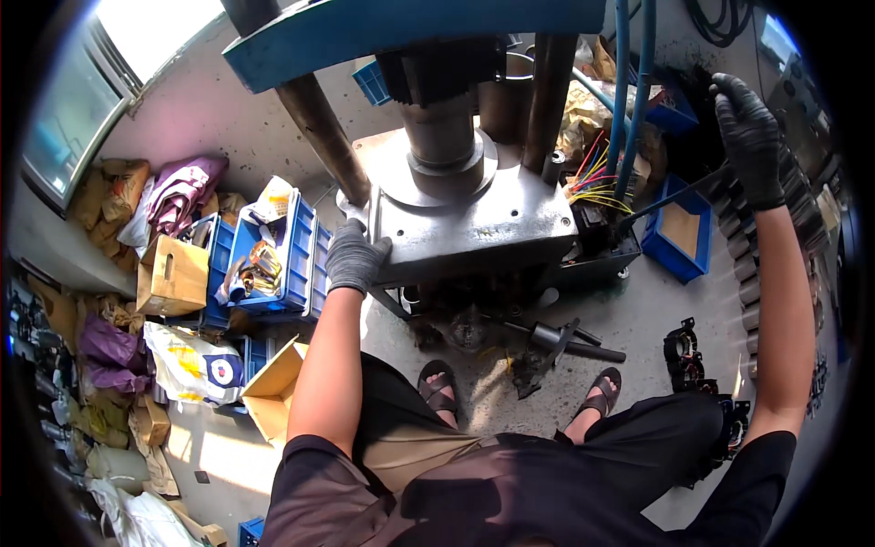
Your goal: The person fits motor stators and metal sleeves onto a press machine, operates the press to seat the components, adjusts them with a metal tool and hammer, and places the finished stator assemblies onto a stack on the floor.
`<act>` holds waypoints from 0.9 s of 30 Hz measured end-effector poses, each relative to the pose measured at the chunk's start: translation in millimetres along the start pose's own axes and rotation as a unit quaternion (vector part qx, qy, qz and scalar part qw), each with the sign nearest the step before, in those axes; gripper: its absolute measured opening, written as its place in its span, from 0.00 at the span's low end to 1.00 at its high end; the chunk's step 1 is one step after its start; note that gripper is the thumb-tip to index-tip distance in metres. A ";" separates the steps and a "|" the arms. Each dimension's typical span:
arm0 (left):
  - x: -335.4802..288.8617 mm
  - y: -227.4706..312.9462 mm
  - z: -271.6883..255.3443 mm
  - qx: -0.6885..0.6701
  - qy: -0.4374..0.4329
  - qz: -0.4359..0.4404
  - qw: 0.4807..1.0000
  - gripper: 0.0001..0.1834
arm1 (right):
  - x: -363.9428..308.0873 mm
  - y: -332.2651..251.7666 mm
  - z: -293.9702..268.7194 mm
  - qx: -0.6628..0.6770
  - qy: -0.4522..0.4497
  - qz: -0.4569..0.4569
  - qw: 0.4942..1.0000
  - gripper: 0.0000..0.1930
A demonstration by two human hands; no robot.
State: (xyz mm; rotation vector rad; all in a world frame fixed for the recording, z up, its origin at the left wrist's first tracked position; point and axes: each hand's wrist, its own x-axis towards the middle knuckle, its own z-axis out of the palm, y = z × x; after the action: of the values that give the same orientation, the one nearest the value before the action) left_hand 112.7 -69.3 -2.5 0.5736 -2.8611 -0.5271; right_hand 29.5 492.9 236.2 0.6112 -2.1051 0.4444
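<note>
In front of me stands a press with a blue crossbeam (419, 41), dark steel columns (319, 132) and a thick ram (442, 137) meeting a round plate on the steel bed (456, 232). My left hand (354, 257), in a grey glove, lies on the bed's left front corner, with its thumb stretched along the edge. My right hand (749, 141), also gloved, is raised at the far right, beyond the blue hoses. Its fingers are bent together at the tips; what they hold, if anything, is lost against the dark background.
Blue crates (296, 246), a wooden box (173, 276) and sacks (187, 187) crowd the left. A steel shaft with a collar (556, 339) lies between my feet and the press. Blue hoses (638, 100), loose coloured wires (597, 178) and a blue bin (679, 232) are at right.
</note>
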 end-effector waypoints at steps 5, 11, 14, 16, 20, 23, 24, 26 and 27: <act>-7.4 -34.2 -1.8 0.029 0.024 -0.028 0.999 0.20 | 2.2 -1.8 30.0 -0.039 -0.007 0.006 0.999 0.14; 9.9 -47.5 -9.3 -0.641 -0.053 -0.195 0.740 0.10 | 2.3 -11.7 15.5 -0.097 0.010 0.008 0.995 0.13; -2.1 -13.7 -47.7 -0.732 -0.026 -0.094 0.675 0.07 | -2.3 -16.1 16.9 -0.079 -0.009 0.023 0.997 0.13; -0.1 6.6 -75.6 -0.762 -0.025 -0.045 0.645 0.07 | -2.2 -15.7 15.9 -0.069 -0.006 0.029 0.997 0.13; 15.0 63.8 -112.6 -0.774 -0.021 -0.021 0.632 0.09 | -10.3 -14.3 7.6 -0.071 -0.005 0.040 0.997 0.13; 41.2 84.5 -123.6 -0.770 -0.008 -0.016 0.638 0.11 | -17.2 -23.8 5.5 -0.056 -0.004 0.036 0.998 0.13; 46.7 96.2 -128.8 -0.732 0.017 -0.017 0.680 0.13 | -21.1 -26.9 1.8 -0.045 -0.014 0.040 0.998 0.13; 68.4 119.2 -135.0 -0.692 0.039 -0.018 0.720 0.14 | -29.0 -26.8 -5.1 -0.041 -0.018 0.026 0.999 0.13; 83.3 126.2 -142.2 -0.639 0.055 -0.010 0.768 0.16 | -31.6 -28.8 -7.2 -0.030 -0.019 0.008 0.999 0.13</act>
State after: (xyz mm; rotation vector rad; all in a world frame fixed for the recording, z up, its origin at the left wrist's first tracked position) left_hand 27.8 -37.4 184.3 0.3029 -1.6900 -2.0236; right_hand 66.4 481.4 216.5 0.5728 -2.1528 0.3799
